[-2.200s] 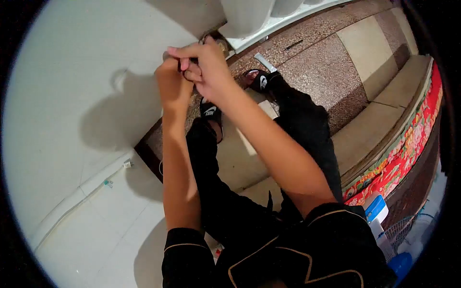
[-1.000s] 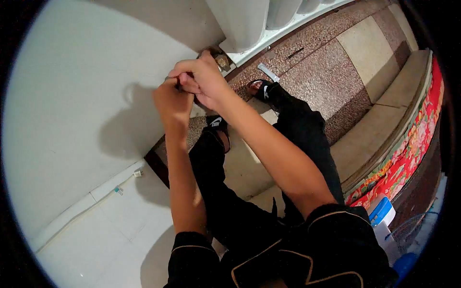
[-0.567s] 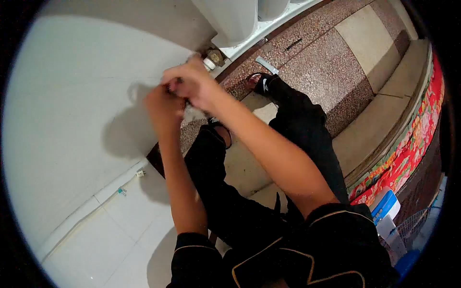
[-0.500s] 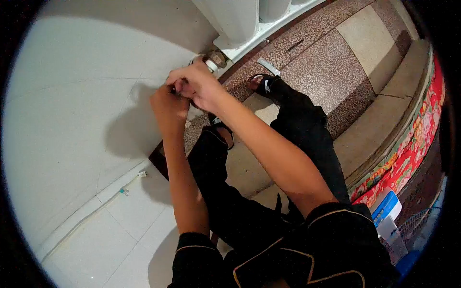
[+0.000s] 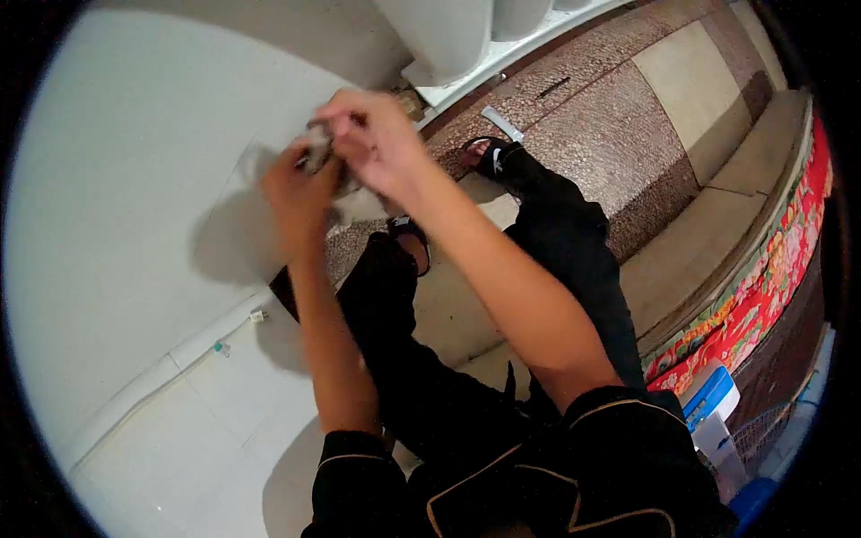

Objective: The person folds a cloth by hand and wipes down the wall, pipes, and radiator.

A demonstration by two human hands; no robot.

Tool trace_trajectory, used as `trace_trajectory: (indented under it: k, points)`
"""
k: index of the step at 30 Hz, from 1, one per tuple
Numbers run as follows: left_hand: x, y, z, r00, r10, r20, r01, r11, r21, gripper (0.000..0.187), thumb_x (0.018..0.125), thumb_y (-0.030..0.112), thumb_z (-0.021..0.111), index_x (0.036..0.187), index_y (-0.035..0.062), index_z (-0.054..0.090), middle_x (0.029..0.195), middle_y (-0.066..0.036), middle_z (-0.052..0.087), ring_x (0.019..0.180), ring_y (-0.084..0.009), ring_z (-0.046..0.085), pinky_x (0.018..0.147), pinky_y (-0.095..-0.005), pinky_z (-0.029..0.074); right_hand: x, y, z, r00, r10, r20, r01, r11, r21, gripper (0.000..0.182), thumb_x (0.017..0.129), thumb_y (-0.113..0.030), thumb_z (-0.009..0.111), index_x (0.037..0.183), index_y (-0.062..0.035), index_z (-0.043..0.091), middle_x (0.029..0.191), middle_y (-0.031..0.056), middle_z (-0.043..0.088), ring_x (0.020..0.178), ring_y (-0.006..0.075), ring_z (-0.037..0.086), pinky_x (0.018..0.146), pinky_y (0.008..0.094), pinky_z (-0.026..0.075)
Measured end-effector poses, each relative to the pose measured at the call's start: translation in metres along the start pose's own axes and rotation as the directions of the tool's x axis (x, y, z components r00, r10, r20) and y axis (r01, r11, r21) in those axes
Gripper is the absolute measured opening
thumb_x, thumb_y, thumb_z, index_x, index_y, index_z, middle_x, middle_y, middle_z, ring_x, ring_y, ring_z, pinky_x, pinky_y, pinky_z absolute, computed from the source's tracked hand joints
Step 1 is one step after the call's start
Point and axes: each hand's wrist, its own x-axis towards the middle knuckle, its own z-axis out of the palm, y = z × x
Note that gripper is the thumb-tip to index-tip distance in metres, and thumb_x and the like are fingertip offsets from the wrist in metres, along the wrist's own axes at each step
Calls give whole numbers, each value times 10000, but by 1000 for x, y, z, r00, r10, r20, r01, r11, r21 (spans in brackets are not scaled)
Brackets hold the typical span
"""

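Observation:
My left hand (image 5: 300,193) and my right hand (image 5: 381,148) are close together in front of the white wall. Between their fingertips is a small grey-white thing (image 5: 316,151) with darker edges, smeared by motion; I cannot tell its kind. The left fingers curl round it from below. From above and the right, my right thumb and fingers pinch at it. Both forearms reach up from the black sleeves.
White balusters (image 5: 448,40) rise beyond my hands. A flat pale strip (image 5: 502,124) lies on the pebbled floor by my sandalled foot (image 5: 484,154). A cable with a plug (image 5: 258,316) runs along the wall base. Red floral cloth (image 5: 744,336) and a blue-white box (image 5: 713,399) are right.
Both hands have moved slightly, and their fingers have opened out from a tight clasp. The grey-white thing now shows between them. My view has shifted a little.

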Motion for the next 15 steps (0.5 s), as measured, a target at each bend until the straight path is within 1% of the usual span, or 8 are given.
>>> trace_trajectory:
  k: [2, 3, 6, 8, 10, 11, 12, 15]
  points:
    - [2, 5, 14, 957, 284, -53, -285, 958, -15, 216, 656, 80, 645, 854, -6, 656, 746, -173, 659, 684, -299, 634, 650, -386, 473, 4, -6, -1, 988, -85, 127, 96, 992, -79, 192, 728, -67, 643, 570, -47, 535, 561, -7, 462, 445, 61, 298, 424, 222, 210]
    - [0, 2, 8, 975, 221, -20, -222, 973, -59, 221, 655, 73, 659, 863, -1, 653, 752, -179, 657, 690, -314, 639, 637, -389, 470, 2, 4, 9, 997, -71, 21, 73, 984, -161, 185, 730, -70, 642, 575, -36, 546, 567, 6, 484, 443, 64, 321, 420, 229, 221]
    - [-9, -17, -11, 991, 117, -65, -118, 993, -12, 276, 633, 50, 653, 904, 2, 662, 774, -186, 662, 717, -318, 650, 656, -374, 484, 4, 37, 3, 993, 51, 110, -54, 998, 27, 176, 732, -74, 644, 584, -29, 560, 578, 18, 505, 452, 70, 368, 432, 219, 252]
    - [-11, -13, -12, 991, 114, -66, -113, 993, 17, 296, 634, 49, 651, 926, 1, 667, 791, -184, 669, 736, -313, 658, 678, -365, 492, 4, 38, 2, 989, 102, 108, -105, 994, 19, 147, 727, -70, 644, 604, -24, 578, 584, 21, 506, 454, 81, 391, 448, 210, 278]
    - [-11, -8, -11, 992, 106, -64, -103, 993, 56, 316, 636, 47, 650, 948, 0, 673, 808, -183, 677, 755, -307, 665, 700, -355, 500, -2, 26, 7, 999, -24, 27, 23, 999, 22, 137, 717, -68, 648, 607, -25, 578, 586, 23, 502, 467, 90, 406, 454, 206, 280]
    - [-9, -2, -3, 983, 176, -50, -178, 983, -38, 312, 641, 54, 656, 946, -4, 675, 817, -182, 681, 771, -300, 670, 716, -350, 503, -6, 17, 10, 996, -88, -4, 88, 996, -22, 125, 720, -55, 633, 610, -25, 582, 589, 23, 501, 495, 91, 428, 454, 203, 282]
    - [-8, -1, 0, 969, 244, -41, -247, 960, -130, 307, 645, 60, 662, 944, -8, 678, 826, -180, 686, 787, -293, 674, 732, -345, 506, -6, 16, 7, 997, -79, -5, 79, 997, -19, 125, 720, -55, 633, 610, -25, 582, 589, 23, 501, 495, 91, 428, 454, 203, 282]
    - [-2, -25, 4, 959, 265, -99, -277, 952, -133, 284, 649, 82, 679, 919, -6, 670, 812, -182, 677, 759, -278, 671, 708, -353, 502, 1, 27, 11, 996, -75, 43, 79, 992, -100, 142, 710, -36, 623, 585, -26, 557, 557, 23, 484, 454, 105, 414, 400, 221, 258]
